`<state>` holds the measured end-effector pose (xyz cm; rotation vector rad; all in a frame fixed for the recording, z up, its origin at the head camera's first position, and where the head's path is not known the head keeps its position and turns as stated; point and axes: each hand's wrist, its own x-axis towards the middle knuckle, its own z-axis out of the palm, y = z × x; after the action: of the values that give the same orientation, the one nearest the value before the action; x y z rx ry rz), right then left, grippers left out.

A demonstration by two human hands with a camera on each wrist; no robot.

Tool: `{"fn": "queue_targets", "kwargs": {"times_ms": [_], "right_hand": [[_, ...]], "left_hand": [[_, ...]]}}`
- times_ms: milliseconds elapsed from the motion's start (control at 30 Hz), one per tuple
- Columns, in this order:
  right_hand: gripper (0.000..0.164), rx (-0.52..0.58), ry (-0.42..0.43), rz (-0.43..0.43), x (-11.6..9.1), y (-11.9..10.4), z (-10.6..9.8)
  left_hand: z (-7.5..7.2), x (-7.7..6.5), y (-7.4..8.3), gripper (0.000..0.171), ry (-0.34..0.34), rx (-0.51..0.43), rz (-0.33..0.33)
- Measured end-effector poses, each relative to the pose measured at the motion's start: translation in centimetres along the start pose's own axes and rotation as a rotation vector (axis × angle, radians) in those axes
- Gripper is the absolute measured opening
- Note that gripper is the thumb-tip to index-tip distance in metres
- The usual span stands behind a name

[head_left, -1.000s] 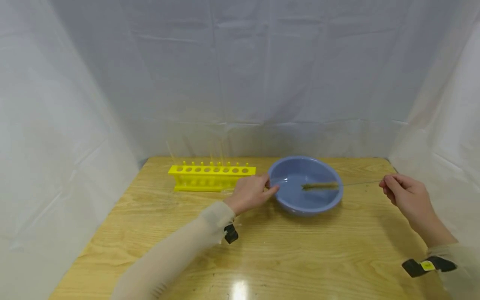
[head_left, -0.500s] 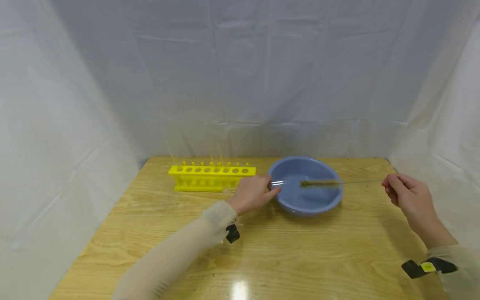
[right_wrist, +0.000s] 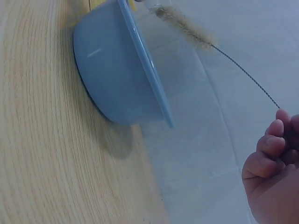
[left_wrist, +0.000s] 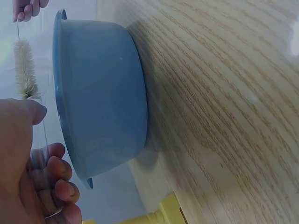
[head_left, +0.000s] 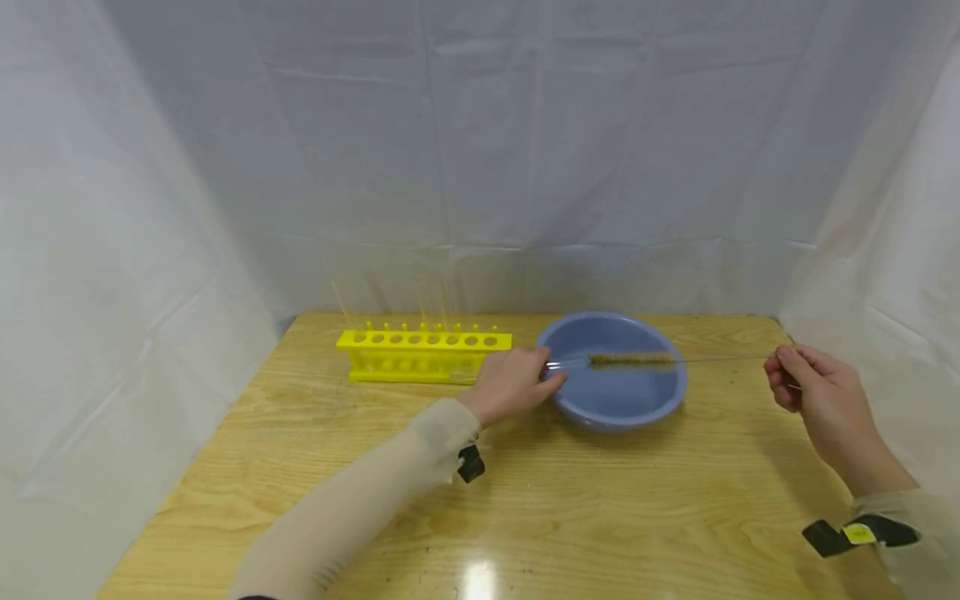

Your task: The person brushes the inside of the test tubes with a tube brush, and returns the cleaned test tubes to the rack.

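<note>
My left hand (head_left: 513, 383) grips a clear test tube (head_left: 570, 364) at the left rim of a blue basin (head_left: 615, 422). The tube lies roughly level, its mouth toward the right. A bristled test tube brush (head_left: 632, 360) hangs level over the basin, its tip right at the tube's mouth; in the left wrist view the brush (left_wrist: 24, 67) meets the tube end beside my thumb. My right hand (head_left: 828, 408) pinches the far end of the brush's thin twisted-wire handle (right_wrist: 245, 72), off to the basin's right. Part of the tube is hidden by my left hand.
A yellow test tube rack (head_left: 397, 377) stands left of the basin, behind my left hand, with a few clear tubes (head_left: 341, 304) upright or leaning in it. The wooden table (head_left: 570, 517) ends at white sheeting (head_left: 487, 167) behind and on both sides.
The brush has shifted slightly left, bringing its tip to the tube's mouth. My left hand has moved slightly right, and the tube shows more clearly beyond the fingers. The basin and rack have stayed put.
</note>
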<state>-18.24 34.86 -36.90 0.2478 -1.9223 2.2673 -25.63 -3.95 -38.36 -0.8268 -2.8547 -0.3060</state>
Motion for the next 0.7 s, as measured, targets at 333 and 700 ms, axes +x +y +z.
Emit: {"fn": "queue_targets", "kwargs": {"times_ms": [333,700], "right_hand": [[0.022,-0.04,-0.035,0.023,0.15,-0.05,-0.28],[0.025,-0.105,-0.059,0.067,0.17,0.1,-0.97]], "left_hand": [[0.12,0.02,-0.03,0.042,0.008,-0.025,0.038],[0.16,-0.27,-0.36,0.038,0.041,-0.076,0.09]]}}
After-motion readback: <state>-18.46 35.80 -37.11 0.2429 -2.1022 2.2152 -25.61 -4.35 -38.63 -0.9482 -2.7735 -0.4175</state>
